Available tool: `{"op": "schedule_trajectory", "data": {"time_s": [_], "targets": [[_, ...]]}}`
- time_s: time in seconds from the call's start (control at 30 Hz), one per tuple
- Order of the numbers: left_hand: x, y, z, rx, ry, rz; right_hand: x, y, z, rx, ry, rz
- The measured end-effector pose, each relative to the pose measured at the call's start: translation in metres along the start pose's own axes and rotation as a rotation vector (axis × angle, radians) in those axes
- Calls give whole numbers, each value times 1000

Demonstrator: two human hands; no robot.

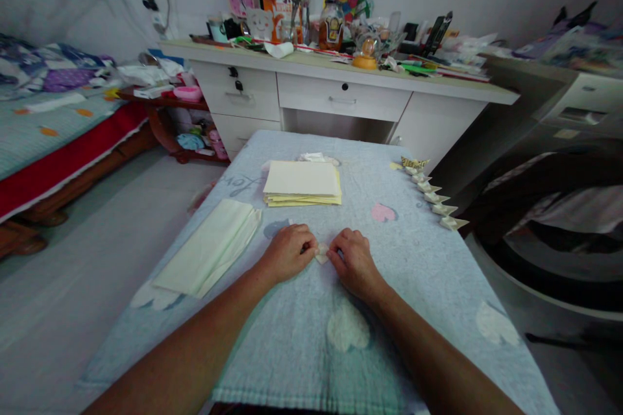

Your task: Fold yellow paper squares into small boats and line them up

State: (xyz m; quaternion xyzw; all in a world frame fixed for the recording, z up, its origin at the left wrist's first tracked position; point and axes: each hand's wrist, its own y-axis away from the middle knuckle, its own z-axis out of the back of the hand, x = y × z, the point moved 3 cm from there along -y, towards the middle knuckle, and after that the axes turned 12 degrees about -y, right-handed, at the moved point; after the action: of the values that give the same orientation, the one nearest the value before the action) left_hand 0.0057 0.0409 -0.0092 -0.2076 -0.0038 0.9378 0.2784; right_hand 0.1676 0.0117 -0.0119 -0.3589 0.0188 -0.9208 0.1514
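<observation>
A small folded piece of pale paper [322, 254] lies low over the cloth-covered table, between my two hands. My left hand [291, 251] pinches its left side with thumb and fingertips. On the opposite side, the fingers of my right hand [354, 260] are closed on its right edge. Beyond my hands sits a stack of cream and yellow paper sheets [302, 179]. Larger folded pale sheets [209, 246] lie to the left of my left hand. Along the table's right edge stands a row of several small folded paper boats [444, 209], the farthest one patterned yellow and black.
The table has a light blue cloth [413, 311] with heart prints. Behind it is a white desk [341, 100] crowded with jars, bags and small items. A front-loading washing machine [549, 220] stands close on the right, and a bed [63, 136] is at the left.
</observation>
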Motion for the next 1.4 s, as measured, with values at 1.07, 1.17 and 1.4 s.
{"op": "schedule_trajectory", "data": {"time_s": [1.07, 1.17, 1.4], "targets": [[-7, 3, -6, 10, -183, 318, 5, 0, -3, -84, 136, -121], [-8, 3, -5, 3, -185, 311, 7, 0, -2, -122, 156, -108], [-8, 3, -4, 1, -170, 309, 5, -1, -4, -134, 164, -66]]}}
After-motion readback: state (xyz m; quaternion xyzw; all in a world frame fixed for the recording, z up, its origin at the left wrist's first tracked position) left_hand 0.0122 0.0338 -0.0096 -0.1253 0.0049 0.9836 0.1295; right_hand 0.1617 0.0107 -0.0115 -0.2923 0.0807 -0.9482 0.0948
